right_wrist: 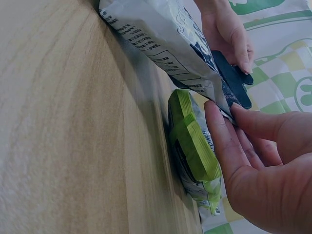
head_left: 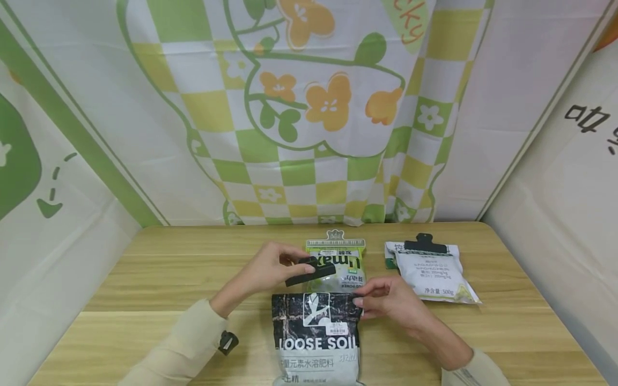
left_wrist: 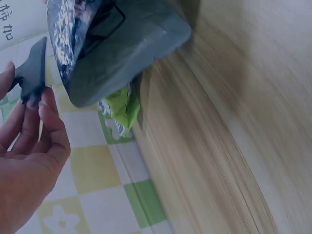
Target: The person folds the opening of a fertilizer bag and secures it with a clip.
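Observation:
A black bag clip (head_left: 311,272) is pinched between the thumb and fingers of my left hand (head_left: 267,268), just above the top edge of a black-and-white "LOOSE SOIL" bag (head_left: 316,338). In the left wrist view the clip (left_wrist: 35,70) is apart from the bag's dark, creased side (left_wrist: 117,53). My right hand (head_left: 398,305) pinches the bag's upper right corner. The right wrist view shows the thumb and fingers on either side of that folded edge (right_wrist: 214,90), with the clip (right_wrist: 233,78) close behind it.
Behind the soil bag lies a green bag (head_left: 357,260) with a pale clip (head_left: 335,242) along its top. At the back right rests a white 500g bag (head_left: 434,279) with a black clip (head_left: 425,245) on it. A patterned curtain (head_left: 299,177) hangs behind the wooden table (head_left: 169,268).

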Tool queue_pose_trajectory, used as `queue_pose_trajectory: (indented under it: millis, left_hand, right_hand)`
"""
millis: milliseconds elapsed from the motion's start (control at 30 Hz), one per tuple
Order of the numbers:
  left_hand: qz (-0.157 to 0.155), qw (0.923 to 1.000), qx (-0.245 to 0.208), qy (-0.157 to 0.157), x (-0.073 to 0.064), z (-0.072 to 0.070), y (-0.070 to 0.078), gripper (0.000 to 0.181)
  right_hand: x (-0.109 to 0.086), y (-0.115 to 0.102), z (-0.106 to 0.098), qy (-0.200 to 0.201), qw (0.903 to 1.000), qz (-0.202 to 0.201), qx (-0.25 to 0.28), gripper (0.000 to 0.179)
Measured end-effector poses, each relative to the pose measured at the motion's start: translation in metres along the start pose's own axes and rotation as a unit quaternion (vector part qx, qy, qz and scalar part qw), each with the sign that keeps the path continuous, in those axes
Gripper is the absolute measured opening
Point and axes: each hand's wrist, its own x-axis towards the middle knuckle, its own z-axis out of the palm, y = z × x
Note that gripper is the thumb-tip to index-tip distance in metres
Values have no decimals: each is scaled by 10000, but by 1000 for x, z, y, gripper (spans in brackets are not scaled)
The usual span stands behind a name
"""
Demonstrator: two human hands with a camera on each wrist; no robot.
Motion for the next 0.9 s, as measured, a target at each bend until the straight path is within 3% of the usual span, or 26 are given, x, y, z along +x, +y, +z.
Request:
queue_pose_trajectory:
  millis: [267,900]
  left_hand:
    - [97,9999,-5,96,2,9,7,21]
    - [-245,9993,-282,-26,-2,10,15,37]
  right_hand:
    - [1,3,-1,29,10000,32,-40,27]
    - [2,4,-2,49,10000,56,-29,26]
